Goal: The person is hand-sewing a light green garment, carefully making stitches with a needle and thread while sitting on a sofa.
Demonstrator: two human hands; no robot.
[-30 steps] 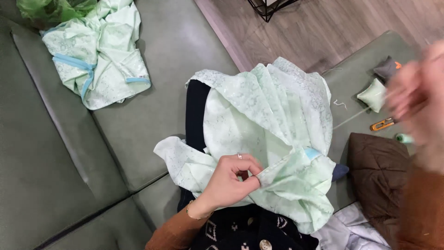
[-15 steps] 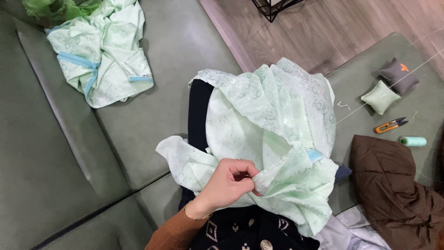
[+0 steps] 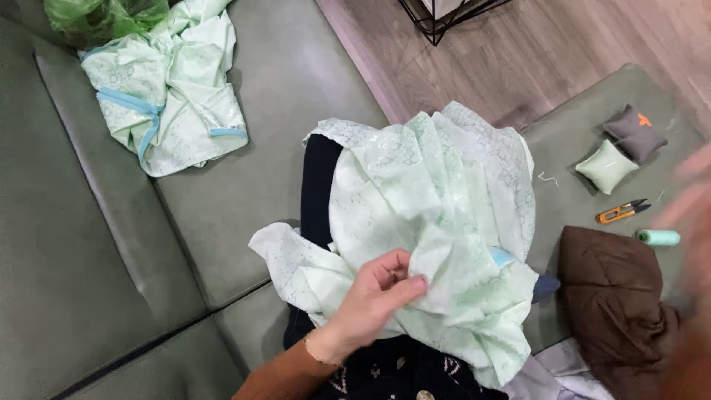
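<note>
The left hand pinches a fold of the pale green cloth heaped on the lap. The right hand is a blur at the right edge; its grip cannot be told. Snips and thread spool lie right. Far left, another green cloth sits beyond bare sofa.

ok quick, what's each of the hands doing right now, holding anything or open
Left hand: closed, pinching the pale green fabric on the lap.
Right hand: a motion-blurred shape at the frame's right edge; open or closed cannot be told.
</note>
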